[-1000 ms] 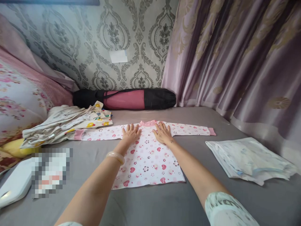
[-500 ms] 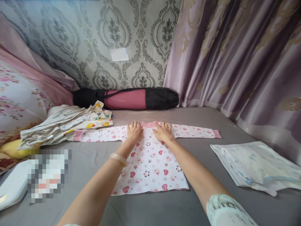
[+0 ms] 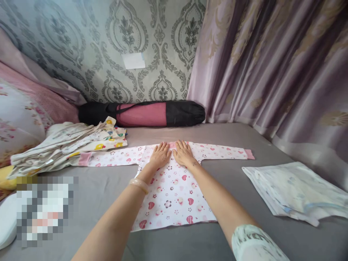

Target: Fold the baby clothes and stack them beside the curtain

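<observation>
A small long-sleeved shirt (image 3: 174, 195), white with pink hearts and flowers, lies spread flat on the grey sheet (image 3: 103, 195). Its sleeves stretch out to both sides and end in pink cuffs. My left hand (image 3: 161, 154) rests palm down on the upper chest, left of the collar, fingers stretched out. Close beside it, my right hand (image 3: 183, 152) presses flat just below the pink collar, fingers also extended. Both hands touch the fabric without grasping it, and they cover part of the neckline.
A heap of patterned clothes (image 3: 81, 141) touches the left cuff. Folded light cloth (image 3: 296, 192) lies at the right. A pink and black rolled bag (image 3: 144, 114) lies along the wall. A white object (image 3: 9, 217) and a blurred patch are at the left; purple curtains (image 3: 244, 65) hang right.
My hands have moved closer together toward the middle of the shirt's upper chest, and the fingers now lie flatter. The camera view has shifted slightly.
</observation>
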`<state>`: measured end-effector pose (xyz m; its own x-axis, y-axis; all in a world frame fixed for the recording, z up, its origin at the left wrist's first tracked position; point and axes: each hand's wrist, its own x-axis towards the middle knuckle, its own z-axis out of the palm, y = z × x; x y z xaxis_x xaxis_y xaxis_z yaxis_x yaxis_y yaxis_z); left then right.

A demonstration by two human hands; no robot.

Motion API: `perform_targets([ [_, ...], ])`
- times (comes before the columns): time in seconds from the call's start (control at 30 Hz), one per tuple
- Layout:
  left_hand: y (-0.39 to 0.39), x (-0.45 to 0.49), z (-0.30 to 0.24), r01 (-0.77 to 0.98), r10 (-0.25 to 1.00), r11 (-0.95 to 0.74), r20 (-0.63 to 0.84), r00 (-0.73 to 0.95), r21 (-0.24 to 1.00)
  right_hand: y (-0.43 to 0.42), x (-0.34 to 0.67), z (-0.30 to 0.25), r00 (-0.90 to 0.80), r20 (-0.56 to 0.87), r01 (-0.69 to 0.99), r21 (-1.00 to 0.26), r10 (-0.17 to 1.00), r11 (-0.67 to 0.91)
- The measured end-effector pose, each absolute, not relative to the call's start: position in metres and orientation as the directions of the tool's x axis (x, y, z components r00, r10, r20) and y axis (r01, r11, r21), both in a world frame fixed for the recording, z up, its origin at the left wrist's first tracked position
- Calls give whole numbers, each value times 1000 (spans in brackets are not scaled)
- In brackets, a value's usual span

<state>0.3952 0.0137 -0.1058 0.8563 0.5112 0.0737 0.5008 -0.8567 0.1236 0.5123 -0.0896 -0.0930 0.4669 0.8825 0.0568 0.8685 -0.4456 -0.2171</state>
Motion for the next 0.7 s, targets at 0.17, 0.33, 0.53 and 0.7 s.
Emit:
perform_targets([
  [0.17, 13, 395, -106, 505, 511, -858, 44, 859, 97, -101, 532, -75, 441, 23, 792, -480, 897, -377],
  [0.33, 15, 396, -110, 509, 514, -857, 53, 856, 78, -153, 589, -59, 713, 121, 628, -549, 691, -552],
  [0.53, 17, 396, -114, 509, 511, -860, 63, 858, 34, -235, 648, -57, 978, 124, 205, -476, 165, -855],
  [0.7, 17, 396, -114, 514, 516, -857, 61, 854, 44, -257, 660, -68, 988, 141, 0, -396, -61, -918],
])
